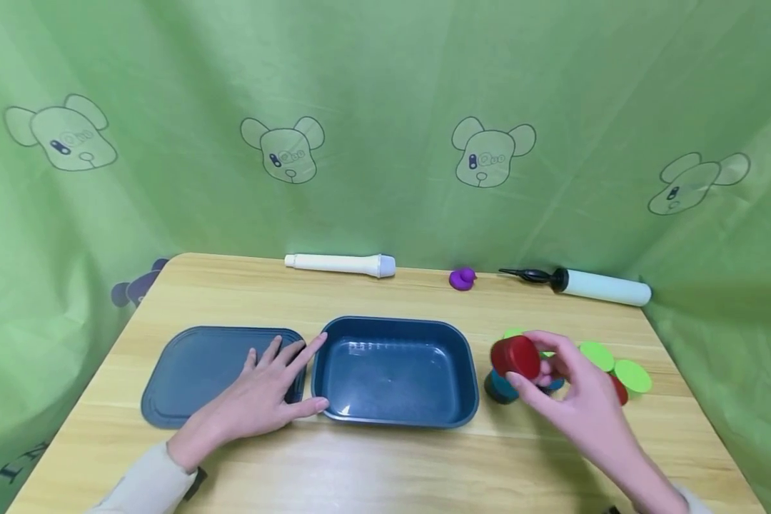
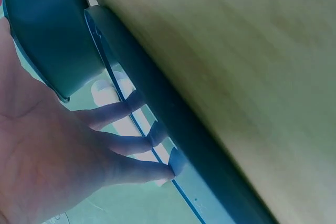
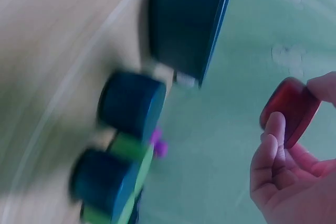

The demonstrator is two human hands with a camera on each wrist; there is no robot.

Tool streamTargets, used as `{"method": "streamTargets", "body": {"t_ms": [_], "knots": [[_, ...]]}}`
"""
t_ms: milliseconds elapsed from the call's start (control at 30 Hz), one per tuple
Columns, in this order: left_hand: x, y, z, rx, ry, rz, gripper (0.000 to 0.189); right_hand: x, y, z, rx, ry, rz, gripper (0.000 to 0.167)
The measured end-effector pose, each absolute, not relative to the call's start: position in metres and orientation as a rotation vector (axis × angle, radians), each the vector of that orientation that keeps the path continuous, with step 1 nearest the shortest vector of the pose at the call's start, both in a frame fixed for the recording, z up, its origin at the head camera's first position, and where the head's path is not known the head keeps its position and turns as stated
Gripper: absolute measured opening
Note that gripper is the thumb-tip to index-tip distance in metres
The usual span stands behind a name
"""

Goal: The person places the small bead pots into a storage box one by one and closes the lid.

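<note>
A dark blue rectangular bin [image 1: 395,382] sits mid-table, with a matching flat lid [image 1: 195,375] to its left. My left hand [image 1: 257,400] spreads its fingers over the lid's right end, with index finger and thumb at the bin's left rim. In the left wrist view three fingertips lie along the edge of the lid [image 2: 173,108]. My right hand [image 1: 581,407] pinches a red round block [image 1: 519,357] between thumb and fingers, held up to the right of the bin. Beneath it stands a blue round block [image 1: 502,389], partly hidden, among other blue and green ones.
More round blocks with green tops [image 1: 631,376] stand to the right, partly behind my right hand. Along the back edge lie a white stick-like object [image 1: 340,264], a purple duck [image 1: 462,279] and a white hand pump [image 1: 604,285]. A green curtain [image 1: 385,143] surrounds the table.
</note>
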State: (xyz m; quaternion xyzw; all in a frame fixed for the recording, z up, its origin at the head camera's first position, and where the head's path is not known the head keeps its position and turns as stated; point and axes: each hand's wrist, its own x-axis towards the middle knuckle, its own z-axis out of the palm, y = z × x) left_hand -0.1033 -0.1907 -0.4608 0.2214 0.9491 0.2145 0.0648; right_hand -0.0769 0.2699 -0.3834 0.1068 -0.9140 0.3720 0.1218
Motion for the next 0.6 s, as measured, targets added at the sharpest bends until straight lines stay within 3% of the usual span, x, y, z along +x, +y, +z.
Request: {"method": "streamTargets", "body": {"t_ms": [600], "knots": [[-0.103, -0.193, -0.457, 0.686, 2.821, 0.647, 0.096, -0.135, 0.162, -0.421, 0.512, -2.872, 1.273, 0.061]]}}
